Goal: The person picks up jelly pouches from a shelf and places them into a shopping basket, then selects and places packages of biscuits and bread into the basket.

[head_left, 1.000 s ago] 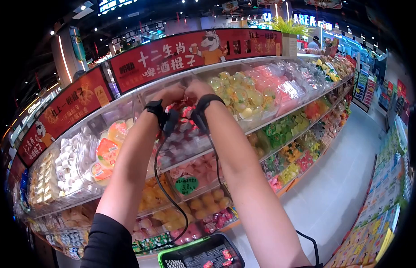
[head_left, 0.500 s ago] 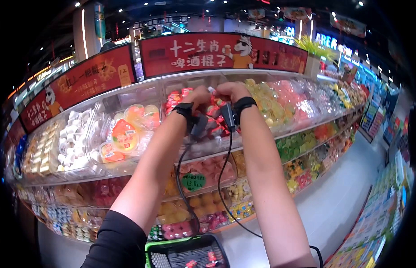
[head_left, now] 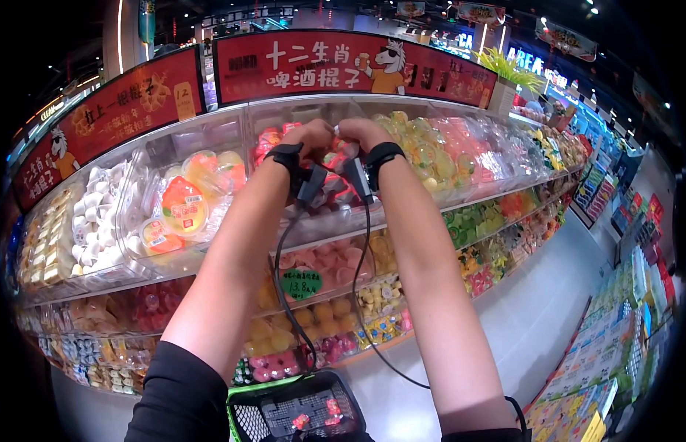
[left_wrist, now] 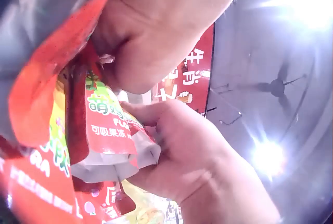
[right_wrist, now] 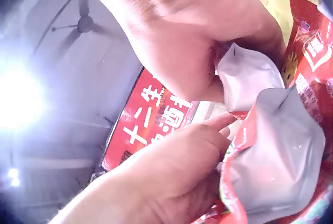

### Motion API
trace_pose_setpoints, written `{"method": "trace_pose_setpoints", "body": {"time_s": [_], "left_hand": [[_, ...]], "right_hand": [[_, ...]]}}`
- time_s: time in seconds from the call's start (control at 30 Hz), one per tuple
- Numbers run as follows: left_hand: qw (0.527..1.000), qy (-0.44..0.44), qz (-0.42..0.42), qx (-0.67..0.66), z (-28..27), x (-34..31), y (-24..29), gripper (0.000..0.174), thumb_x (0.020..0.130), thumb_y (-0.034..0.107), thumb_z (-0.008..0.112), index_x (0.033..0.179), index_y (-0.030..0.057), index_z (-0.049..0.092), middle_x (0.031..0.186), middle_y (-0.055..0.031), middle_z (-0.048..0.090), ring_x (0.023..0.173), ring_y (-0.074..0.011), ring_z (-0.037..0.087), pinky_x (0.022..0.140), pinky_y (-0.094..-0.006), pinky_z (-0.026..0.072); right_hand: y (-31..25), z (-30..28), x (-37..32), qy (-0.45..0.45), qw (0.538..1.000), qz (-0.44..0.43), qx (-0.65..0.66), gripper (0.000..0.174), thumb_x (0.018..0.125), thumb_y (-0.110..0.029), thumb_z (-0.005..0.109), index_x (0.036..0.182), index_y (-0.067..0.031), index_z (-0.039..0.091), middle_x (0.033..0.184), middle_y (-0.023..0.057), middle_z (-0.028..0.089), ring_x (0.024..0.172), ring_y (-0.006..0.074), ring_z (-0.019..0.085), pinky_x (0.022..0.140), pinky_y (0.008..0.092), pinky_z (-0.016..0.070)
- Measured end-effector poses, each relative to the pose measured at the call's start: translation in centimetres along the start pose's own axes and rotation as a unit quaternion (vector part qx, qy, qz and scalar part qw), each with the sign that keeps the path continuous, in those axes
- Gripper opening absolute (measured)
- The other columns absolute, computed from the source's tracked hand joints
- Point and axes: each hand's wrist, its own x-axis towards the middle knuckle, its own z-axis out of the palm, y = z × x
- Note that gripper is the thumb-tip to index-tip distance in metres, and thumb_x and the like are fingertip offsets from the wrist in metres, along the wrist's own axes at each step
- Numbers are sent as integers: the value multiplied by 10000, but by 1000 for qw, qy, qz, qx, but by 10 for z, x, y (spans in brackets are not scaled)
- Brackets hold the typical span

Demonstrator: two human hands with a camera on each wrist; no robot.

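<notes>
Snugly, red pouches (left_wrist: 107,122) inside left grip (head_left: 313,135) and right grip (head_left: 365,131), both tightly curled.

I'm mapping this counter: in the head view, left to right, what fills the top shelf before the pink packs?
Gold-coloured packs, small white cups, clear orange-labelled jelly cups, shiny red pouches, yellowish round jelly cups.

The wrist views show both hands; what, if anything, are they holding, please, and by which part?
The right hand grips a pouch near its pale base; the left hand appears to hold a red pouch near its top, exact grip hidden.
</notes>
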Motion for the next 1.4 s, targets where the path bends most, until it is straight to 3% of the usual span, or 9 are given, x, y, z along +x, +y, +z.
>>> {"method": "trace_pose_setpoints", "body": {"time_s": [0.2, 0.23, 0.3, 0.43, 0.53, 0.6, 1.0, 1.17, 1.4], "left_hand": [[942, -3, 198, 272, 0, 85, -53, 259, 829, 208, 552, 908, -16, 652, 757, -111, 633, 625, -204, 580, 511, -385, 437], [961, -10, 129, 245, 0, 60, -33, 262, 826, 212, 550, 904, -17, 650, 764, -109, 634, 632, -207, 583, 524, -387, 443], [982, -28, -12, 184, 1, 10, 3, 268, 820, 219, 548, 895, -18, 645, 776, -104, 636, 647, -212, 587, 552, -391, 456], [956, -21, 133, 263, -2, 42, -20, 259, 806, 113, 511, 971, -19, 661, 904, -141, 670, 766, -237, 638, 626, -406, 493], [992, 31, 110, 49, 1, 30, -15, 321, 805, 139, 551, 1102, 52, 635, 1028, -144, 663, 893, -268, 630, 793, -358, 482], [950, 36, 221, 215, -6, 30, -13, 304, 819, 157, 544, 1075, 27, 644, 1000, -176, 662, 893, -289, 631, 784, -367, 483], [925, -81, 144, 343, -13, -88, 13, 567, 939, 510, 396, 1086, -14, 555, 1012, -216, 611, 918, -320, 582, 801, -400, 426], [930, -112, 184, 299, -18, -105, -2, 641, 914, 529, 456, 1202, -44, 446, 1129, -231, 549, 1015, -297, 539, 865, -379, 411], [940, -161, 141, 265, -18, -103, 3, 725, 902, 508, 478, 1314, -74, 345, 1208, -232, 526, 1071, -276, 532, 889, -352, 417]], "right_hand": [[-40, 3, 2, 59, 908, -44, -412, 171, 683, -156, 601, 766, -8, 620, 658, 72, 601, 571, 193, 605, 530, 319, 447], [-50, -1, -4, 86, 879, -66, -465, 186, 669, -144, 605, 786, -3, 632, 671, 78, 620, 591, 199, 631, 548, 326, 471], [-73, -15, -21, 67, 890, -43, -450, 177, 658, -112, 614, 791, -4, 657, 695, 90, 645, 629, 214, 658, 577, 331, 498], [-96, -37, -68, 64, 970, 26, -231, 183, 668, -103, 691, 797, 26, 668, 707, 105, 651, 653, 210, 654, 598, 326, 519], [-94, -55, -84, 39, 963, -10, -267, 298, 710, -119, 716, 951, 35, 632, 802, 99, 647, 696, 184, 632, 647, 321, 539], [-85, -49, -91, 73, 981, 17, -176, 327, 721, -110, 717, 999, 29, 613, 838, 104, 642, 709, 178, 628, 654, 325, 543], [-62, -5, -16, 356, 919, -161, -47, 200, 740, -45, 667, 912, 54, 643, 780, 131, 674, 651, 163, 663, 571, 266, 516], [-73, 13, -22, 312, 940, -14, 136, 121, 784, -15, 571, 816, 93, 616, 760, 127, 659, 654, 186, 668, 548, 288, 526], [-50, 45, 1, 469, 882, -46, 13, 494, 761, -99, 603, 1163, 148, 454, 1062, 304, 591, 969, 378, 617, 806, 403, 494]]}}
